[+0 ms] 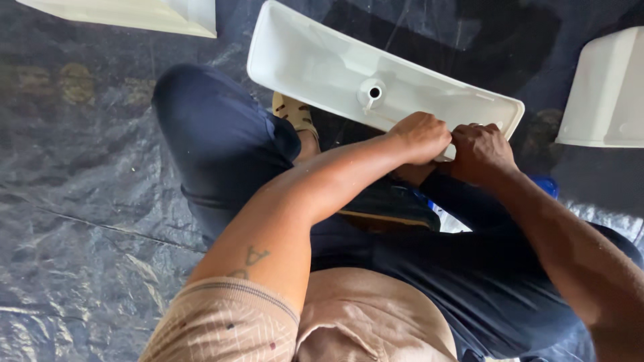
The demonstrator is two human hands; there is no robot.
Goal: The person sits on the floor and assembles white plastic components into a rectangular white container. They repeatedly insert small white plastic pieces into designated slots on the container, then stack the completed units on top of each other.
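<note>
The long white ceramic tank-shaped trough (322, 67) lies open side up in the upper middle of the frame, its long axis running from upper left down to the right. A short white round fitting with a dark hole (371, 92) stands on its inner floor, about midway along. The trough's lower right end sits directly against both hands, which meet at its near rim; from the fingers, the bulk of the trough stretches away up and to the left.

The left hand (421, 137) is curled into a closed fist on that rim, fingers tucked under, pinching something too small or too hidden to make out. The right hand (479, 151) is just beside it, touching or nearly touching, its fingers (469, 131) bent and closed over the same spot on the rim. Both hands are equally near the trough's end.

Beneath the forearms are the person's dark blue trousers (221, 141) and a tan sandal (295, 114) under the trough. Dark plastic sheeting (80, 201) covers the floor. Other white ceramic pieces lie at the upper left corner (154, 15) and the right edge (607, 94).
</note>
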